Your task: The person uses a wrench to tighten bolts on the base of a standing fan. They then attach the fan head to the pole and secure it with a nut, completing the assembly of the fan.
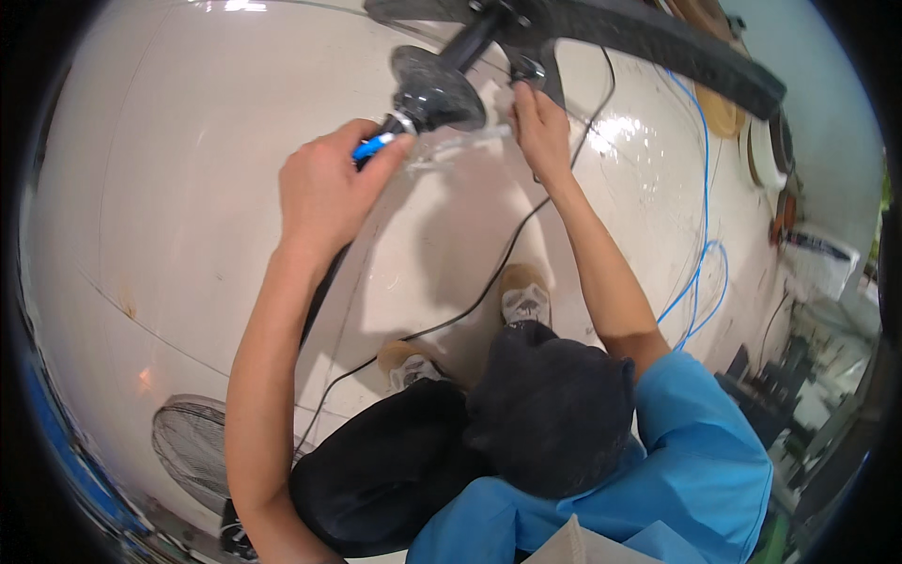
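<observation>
Working on the dark round fan hub (434, 89) at upper centre. Left hand (324, 188) gripping a blue-handled tool (374, 146), fingers curled tight; right hand (540, 127) pinching clear plastic piece (460, 146). Probably fastening; next needing steady turning, plastic held aligned.

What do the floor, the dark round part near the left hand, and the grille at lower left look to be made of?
Floor: glossy pale tile or coated concrete, judging by its bright glare and thin joint lines. Dark round part: likely moulded black plastic, smooth with a dull sheen. Grille: thin metal wire, probably, seen as fine radial spokes with a grey shine.
</observation>
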`<move>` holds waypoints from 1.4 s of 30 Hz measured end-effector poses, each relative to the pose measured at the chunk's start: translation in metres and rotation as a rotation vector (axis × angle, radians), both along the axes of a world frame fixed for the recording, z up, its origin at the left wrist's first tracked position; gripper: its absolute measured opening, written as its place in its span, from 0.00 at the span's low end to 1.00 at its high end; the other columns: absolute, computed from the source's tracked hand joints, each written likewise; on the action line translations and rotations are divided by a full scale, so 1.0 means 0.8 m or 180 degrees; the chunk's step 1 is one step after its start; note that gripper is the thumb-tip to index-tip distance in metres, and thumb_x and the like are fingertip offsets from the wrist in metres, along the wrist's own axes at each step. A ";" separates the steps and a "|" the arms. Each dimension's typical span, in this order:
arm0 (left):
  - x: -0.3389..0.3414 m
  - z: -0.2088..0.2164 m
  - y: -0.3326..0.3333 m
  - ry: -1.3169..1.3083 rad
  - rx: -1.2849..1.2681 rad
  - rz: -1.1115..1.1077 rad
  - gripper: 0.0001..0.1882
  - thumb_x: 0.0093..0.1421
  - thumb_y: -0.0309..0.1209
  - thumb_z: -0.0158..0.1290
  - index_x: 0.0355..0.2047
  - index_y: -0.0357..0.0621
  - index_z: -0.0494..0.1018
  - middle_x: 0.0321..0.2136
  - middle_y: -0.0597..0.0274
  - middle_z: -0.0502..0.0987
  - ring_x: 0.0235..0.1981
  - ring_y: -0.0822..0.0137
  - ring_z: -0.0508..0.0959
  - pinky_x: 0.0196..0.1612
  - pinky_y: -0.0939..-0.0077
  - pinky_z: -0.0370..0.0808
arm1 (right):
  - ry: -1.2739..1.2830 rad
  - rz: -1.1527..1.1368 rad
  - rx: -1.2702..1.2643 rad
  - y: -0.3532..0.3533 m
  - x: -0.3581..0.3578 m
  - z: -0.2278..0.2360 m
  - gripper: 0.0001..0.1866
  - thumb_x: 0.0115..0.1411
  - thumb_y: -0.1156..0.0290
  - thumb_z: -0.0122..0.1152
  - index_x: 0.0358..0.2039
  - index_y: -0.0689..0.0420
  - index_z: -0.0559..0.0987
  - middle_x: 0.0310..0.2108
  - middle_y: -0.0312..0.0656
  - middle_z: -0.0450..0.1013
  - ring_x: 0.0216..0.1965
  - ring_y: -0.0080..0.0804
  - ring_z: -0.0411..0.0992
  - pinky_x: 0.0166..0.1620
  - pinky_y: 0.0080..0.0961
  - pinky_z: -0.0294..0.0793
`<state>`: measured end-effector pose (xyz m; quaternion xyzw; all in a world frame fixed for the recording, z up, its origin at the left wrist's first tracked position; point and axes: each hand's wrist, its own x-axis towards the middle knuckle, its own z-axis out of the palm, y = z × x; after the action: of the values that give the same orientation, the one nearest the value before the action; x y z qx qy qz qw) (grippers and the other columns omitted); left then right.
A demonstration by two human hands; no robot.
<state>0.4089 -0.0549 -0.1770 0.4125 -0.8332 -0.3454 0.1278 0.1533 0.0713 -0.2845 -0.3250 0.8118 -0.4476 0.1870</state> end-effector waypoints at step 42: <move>-0.006 0.007 0.006 -0.0005 0.0643 0.0292 0.19 0.65 0.42 0.64 0.42 0.35 0.83 0.20 0.60 0.78 0.24 0.74 0.73 0.30 0.76 0.72 | -0.2528 -0.0353 -0.2690 -0.170 0.088 -0.081 0.21 0.78 0.53 0.49 0.39 0.59 0.76 0.35 0.41 0.81 0.35 0.28 0.78 0.44 0.28 0.77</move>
<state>0.4038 -0.0502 -0.1716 0.4613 -0.7744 -0.4211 0.1006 0.2235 -0.0646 -0.3491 -0.1357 0.4463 -0.8294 0.3075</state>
